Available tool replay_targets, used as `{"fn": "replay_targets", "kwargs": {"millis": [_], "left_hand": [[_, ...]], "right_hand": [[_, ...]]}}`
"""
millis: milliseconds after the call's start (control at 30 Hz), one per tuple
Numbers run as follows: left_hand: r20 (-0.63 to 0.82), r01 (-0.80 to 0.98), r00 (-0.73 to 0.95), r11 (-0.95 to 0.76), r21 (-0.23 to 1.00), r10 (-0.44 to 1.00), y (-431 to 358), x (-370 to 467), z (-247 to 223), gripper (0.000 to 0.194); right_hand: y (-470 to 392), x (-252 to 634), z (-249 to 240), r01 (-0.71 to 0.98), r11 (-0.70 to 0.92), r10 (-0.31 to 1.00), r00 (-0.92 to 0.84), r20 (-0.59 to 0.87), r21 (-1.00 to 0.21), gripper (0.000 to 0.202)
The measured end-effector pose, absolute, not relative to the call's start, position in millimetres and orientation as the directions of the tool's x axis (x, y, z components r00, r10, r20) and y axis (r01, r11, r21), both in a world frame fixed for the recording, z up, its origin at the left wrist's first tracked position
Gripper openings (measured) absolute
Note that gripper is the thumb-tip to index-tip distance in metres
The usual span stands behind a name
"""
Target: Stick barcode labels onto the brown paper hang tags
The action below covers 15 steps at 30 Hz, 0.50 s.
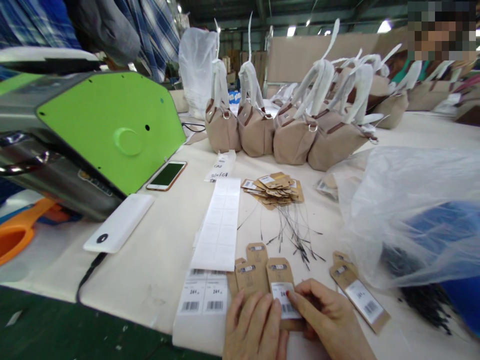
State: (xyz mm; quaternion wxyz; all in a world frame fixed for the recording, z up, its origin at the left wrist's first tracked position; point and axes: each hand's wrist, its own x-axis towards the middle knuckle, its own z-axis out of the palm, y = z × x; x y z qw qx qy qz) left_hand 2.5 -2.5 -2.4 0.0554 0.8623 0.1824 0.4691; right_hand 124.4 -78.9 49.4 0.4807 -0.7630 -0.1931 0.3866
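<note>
Head view: left hand flat, fingers extended, pinning the kraft tags. Right hand presses a barcode sticker onto the front tag. Two labelled tags lie right; unlabelled pile and sticker sheet remain.

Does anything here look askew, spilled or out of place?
Nothing looks damaged or spilled. The left hand and right hand press a barcode sticker onto a brown hang tag. Loose black strings lie scattered below the tag pile, and a smartphone lies beside the green machine.
</note>
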Motion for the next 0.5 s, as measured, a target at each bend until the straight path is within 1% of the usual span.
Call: {"fn": "replay_targets", "kwargs": {"millis": [100, 233, 367, 500], "left_hand": [[0.791, 0.275, 0.507, -0.934, 0.229, 0.343, -0.8, 2.0, -5.2, 0.022], [0.786, 0.282, 0.525, -0.938, 0.200, 0.325, 0.7, 1.1, -7.3, 0.021], [0.796, 0.292, 0.506, -0.934, 0.205, 0.333, 0.3, 2.6, -8.5, 0.021], [0.801, 0.267, 0.496, -0.936, 0.227, 0.336, -0.3, 5.1, -6.2, 0.020]], "right_hand": [[-77.9, 123.6, 49.1, -0.069, -0.463, 0.648, 0.655, -0.390, -0.884, 0.035], [-77.9, 123.7, 47.6, -0.002, -0.488, 0.673, 0.636, -0.378, -0.873, 0.034], [-77.6, 123.0, 50.3, 0.048, -0.519, 0.645, 0.677, -0.354, -0.854, 0.031], [-76.1, 124.1, 54.6, 0.113, -0.554, 0.668, 0.652, -0.359, -0.825, 0.029]]}}
